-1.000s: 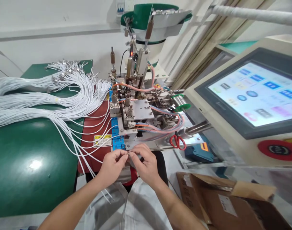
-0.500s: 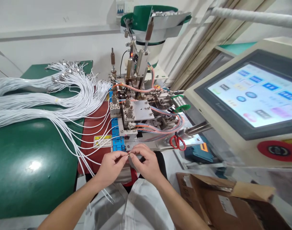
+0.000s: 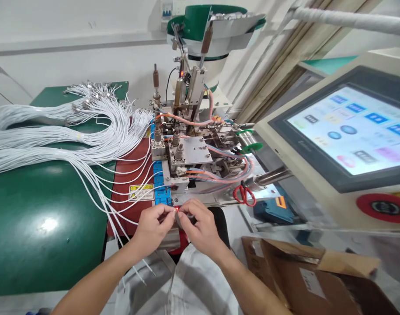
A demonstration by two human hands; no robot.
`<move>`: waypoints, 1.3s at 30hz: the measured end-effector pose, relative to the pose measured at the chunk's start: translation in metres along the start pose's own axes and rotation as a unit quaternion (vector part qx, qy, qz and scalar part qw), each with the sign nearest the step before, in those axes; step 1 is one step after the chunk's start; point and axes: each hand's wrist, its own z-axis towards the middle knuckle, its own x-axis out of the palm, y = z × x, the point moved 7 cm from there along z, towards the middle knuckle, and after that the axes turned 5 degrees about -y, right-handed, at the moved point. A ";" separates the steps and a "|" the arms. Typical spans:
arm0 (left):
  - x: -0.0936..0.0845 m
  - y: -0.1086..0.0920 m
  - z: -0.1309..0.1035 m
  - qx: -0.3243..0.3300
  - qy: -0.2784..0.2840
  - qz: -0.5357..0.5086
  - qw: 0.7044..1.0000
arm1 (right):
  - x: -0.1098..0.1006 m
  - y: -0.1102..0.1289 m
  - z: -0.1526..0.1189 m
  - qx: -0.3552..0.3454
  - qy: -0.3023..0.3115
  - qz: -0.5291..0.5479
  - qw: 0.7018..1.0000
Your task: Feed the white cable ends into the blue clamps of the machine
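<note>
Just in front of the machine's near edge, my left hand is pinched, thumb against index finger. One white cable from the bundle runs in behind this hand, and its end appears to lie in the pinch. My right hand is closed too, its fingertips meeting the left ones; what they grip is hidden. A small red light glows at the point where the fingertips meet. Beside the hands are the blue cable clamps on the machine, with several white cables leading to them.
The bundled white cables spread over a green table at left. Behind my hands stands the metal machine, with red-handled scissors at its right edge. A touchscreen and an open cardboard box are at right.
A red light now shows at my fingertips. Both hands stay in nearly the same place, and the view has shifted slightly.
</note>
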 end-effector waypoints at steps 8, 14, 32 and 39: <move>0.002 0.013 0.000 -0.073 -0.007 -0.088 0.993 | 0.005 -0.020 -0.011 0.082 -0.013 0.084 0.993; 0.004 0.011 0.000 -0.029 -0.001 -0.048 0.998 | 0.002 -0.016 -0.005 0.091 -0.029 0.095 0.991; 0.008 0.021 -0.004 -0.103 0.006 -0.112 0.988 | 0.005 -0.023 -0.009 0.131 -0.012 0.117 0.984; 0.010 0.013 -0.004 -0.049 0.038 -0.054 0.997 | 0.008 -0.025 -0.006 0.170 -0.024 0.133 0.976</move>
